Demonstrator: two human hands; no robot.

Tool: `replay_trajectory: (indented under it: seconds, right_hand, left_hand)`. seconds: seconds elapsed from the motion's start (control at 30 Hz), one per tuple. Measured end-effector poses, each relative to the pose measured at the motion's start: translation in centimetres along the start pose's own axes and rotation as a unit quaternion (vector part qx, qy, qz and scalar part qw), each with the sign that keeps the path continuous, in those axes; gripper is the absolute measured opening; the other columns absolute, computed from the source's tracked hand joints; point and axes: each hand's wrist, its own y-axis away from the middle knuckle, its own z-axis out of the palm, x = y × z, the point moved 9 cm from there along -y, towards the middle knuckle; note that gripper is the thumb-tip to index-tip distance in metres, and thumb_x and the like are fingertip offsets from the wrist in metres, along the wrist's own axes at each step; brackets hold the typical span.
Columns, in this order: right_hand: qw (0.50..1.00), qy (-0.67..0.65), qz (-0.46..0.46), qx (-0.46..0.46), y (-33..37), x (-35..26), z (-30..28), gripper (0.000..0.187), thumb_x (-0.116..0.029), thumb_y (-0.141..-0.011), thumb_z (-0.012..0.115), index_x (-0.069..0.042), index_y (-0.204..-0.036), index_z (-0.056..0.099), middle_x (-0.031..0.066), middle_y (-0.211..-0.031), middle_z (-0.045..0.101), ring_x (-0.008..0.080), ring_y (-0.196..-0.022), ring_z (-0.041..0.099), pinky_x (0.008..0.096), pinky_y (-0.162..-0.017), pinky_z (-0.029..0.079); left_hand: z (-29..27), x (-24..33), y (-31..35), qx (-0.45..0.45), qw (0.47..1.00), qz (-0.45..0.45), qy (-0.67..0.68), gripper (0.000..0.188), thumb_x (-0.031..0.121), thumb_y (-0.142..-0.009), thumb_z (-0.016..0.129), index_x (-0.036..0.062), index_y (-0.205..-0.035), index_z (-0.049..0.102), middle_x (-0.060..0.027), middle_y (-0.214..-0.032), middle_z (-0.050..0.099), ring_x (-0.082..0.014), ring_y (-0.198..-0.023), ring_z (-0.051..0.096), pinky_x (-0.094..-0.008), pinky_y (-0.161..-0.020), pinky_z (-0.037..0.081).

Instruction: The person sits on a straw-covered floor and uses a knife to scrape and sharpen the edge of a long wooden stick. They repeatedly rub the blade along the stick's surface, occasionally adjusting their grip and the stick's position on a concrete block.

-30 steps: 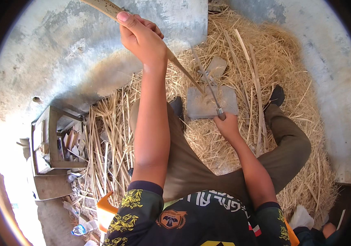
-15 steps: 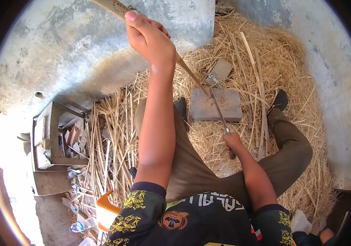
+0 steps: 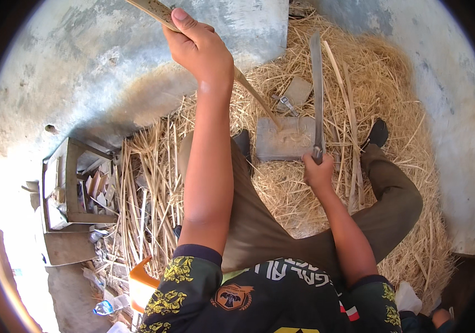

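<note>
The right hand [image 3: 318, 172] is closed around the handle of a long, dull grey metal blade [image 3: 316, 89], which stands up and away over the pale dry shavings [image 3: 409, 100] heaped on the ground. The blade looks stiff and fairly heavy toward its tip, so the handle end is the safe place to hold. Just beyond the hand lies a flat grey wooden block [image 3: 284, 139], bedded in the shavings. A long tan bamboo strip [image 3: 248, 91] rests its lower end on that block. It seems light, springy and sharp-edged. Farther off, the left hand [image 3: 198, 47] is clamped on the strip's upper part.
</note>
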Motion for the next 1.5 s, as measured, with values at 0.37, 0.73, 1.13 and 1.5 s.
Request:
replay_trajectory:
  seconds: [0.37, 0.73, 1.13, 1.5]
  right_hand:
    - [0.970, 0.121, 0.197, -0.081, 1.2, 6.4, 0.5, 0.025, -0.020, -0.081, 0.067, 0.000, -0.069, 0.059, 0.0064, -0.052, 0.052, 0.0189, -0.041, 0.051, 0.0369, -0.043, 0.040]
    - [0.937, 0.127, 0.307, -0.110, 2.9, 8.2, 1.8, 0.023, -0.017, -0.082, 0.067, 0.000, -0.068, 0.058, 0.0068, -0.056, 0.053, 0.0186, -0.039, 0.049, 0.0367, -0.039, 0.039]
    - [0.994, -0.015, 0.111, -0.015, 0.9, 4.9, 2.1, 0.023, -0.016, -0.082, 0.065, 0.000, -0.067, 0.057, 0.0074, -0.052, 0.053, 0.0197, -0.038, 0.051, 0.0379, -0.037, 0.038]
    - [0.999, 0.026, 0.027, -0.011, -0.1, -2.1, 0.3, 0.032, -0.023, -0.084, 0.067, 0.004, -0.068, 0.059, 0.0066, -0.056, 0.056, 0.0151, -0.049, 0.051, 0.0352, -0.050, 0.040]
  left_hand:
    - [1.3, 0.5, 0.7, -0.029, 0.999, -0.010, 0.027, 0.048, 0.052, -0.107, 0.037, 0.0096, -0.084, 0.034, -0.0005, -0.058, 0.036, -0.0084, -0.042, 0.034, -0.0259, -0.038, 0.031]
    - [0.1, 0.1, 0.6, -0.011, 0.996, -0.061, 0.064, 0.053, 0.055, -0.107, 0.037, 0.0083, -0.082, 0.037, -0.0011, -0.055, 0.037, -0.0086, -0.038, 0.033, -0.0250, -0.034, 0.030]
    - [0.7, -0.3, 0.6, -0.016, 0.996, -0.069, 0.046, 0.057, 0.063, -0.104, 0.034, 0.0104, -0.083, 0.035, 0.0003, -0.058, 0.033, -0.0091, -0.044, 0.031, -0.0259, -0.039, 0.027]
    - [0.4, -0.1, 0.4, -0.010, 0.995, -0.060, 0.075, 0.055, 0.058, -0.106, 0.036, 0.0086, -0.082, 0.038, 0.0000, -0.055, 0.036, -0.0068, -0.041, 0.033, -0.0230, -0.036, 0.029]
